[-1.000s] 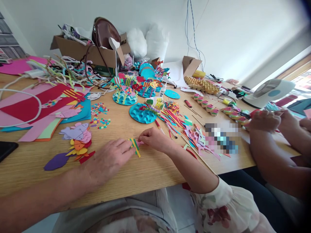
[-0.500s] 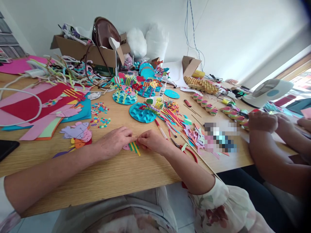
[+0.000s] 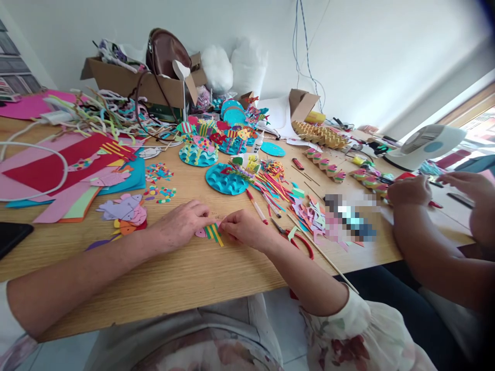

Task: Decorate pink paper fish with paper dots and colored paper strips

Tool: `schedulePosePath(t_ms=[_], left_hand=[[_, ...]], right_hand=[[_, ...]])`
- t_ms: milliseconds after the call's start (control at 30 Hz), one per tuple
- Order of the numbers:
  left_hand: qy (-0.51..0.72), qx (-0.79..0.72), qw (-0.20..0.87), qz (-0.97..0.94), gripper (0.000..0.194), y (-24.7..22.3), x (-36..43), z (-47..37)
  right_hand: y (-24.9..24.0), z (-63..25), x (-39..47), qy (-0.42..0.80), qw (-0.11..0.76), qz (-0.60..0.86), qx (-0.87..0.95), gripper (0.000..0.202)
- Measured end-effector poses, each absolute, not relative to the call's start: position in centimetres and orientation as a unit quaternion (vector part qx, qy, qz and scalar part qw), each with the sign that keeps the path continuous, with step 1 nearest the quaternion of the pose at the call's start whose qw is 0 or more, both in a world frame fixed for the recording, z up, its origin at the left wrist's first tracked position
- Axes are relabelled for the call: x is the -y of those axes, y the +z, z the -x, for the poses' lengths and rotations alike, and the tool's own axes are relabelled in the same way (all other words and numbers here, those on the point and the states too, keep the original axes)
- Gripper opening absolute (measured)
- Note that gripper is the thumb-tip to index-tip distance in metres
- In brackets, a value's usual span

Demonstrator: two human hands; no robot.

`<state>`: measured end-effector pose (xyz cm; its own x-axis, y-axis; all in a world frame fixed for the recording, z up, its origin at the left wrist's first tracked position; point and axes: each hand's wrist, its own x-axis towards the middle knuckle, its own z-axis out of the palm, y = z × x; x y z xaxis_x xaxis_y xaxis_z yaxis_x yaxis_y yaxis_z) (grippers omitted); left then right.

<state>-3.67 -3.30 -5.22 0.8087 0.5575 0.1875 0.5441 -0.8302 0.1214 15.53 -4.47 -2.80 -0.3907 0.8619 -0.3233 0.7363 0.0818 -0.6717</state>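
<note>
A small pink paper fish with green and yellow strips across it (image 3: pixel 213 233) lies on the wooden table between my hands. My left hand (image 3: pixel 185 222) rests on its upper left side, fingers together, pressing the paper fish. My right hand (image 3: pixel 243 226) pinches at the fish's right end, with thumb and fingertips closed. Left of my left hand lie purple, pink and orange paper fish (image 3: pixel 121 210). Beyond my hands is a blue wavy disc (image 3: pixel 227 179). Red-handled pliers (image 3: pixel 297 241) and a thin wooden stick (image 3: pixel 320 253) lie to the right.
Coloured paper sheets (image 3: pixel 73 170) cover the left side, near a black phone (image 3: pixel 14 237). Paper strips (image 3: pixel 273 183) and scraps (image 3: pixel 311 214) lie right of centre. A glue bottle (image 3: pixel 258 142) stands behind. Another person's hands (image 3: pixel 410 191) are at the right.
My right hand has shifted slightly right and down, showing more of the striped fish. At the right, the other person's far hand has lifted and opened away from the near one.
</note>
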Motion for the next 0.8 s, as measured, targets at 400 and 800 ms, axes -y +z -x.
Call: schedulePosePath(t_ms=[400, 800], left_hand=[[0.107, -0.303, 0.016, -0.947, 0.025, -3.2, 5.5, 2.9], [0.067, -0.312, -0.097, -0.943, 0.024, -5.1, 8.1, 2.1]], right_hand=[[-1.0, -15.5, 4.0, 0.405, 0.083, 0.551, 0.725, 0.023], [-2.3, -14.2, 2.6, 0.361, 0.048, 0.537, 0.761, 0.023]])
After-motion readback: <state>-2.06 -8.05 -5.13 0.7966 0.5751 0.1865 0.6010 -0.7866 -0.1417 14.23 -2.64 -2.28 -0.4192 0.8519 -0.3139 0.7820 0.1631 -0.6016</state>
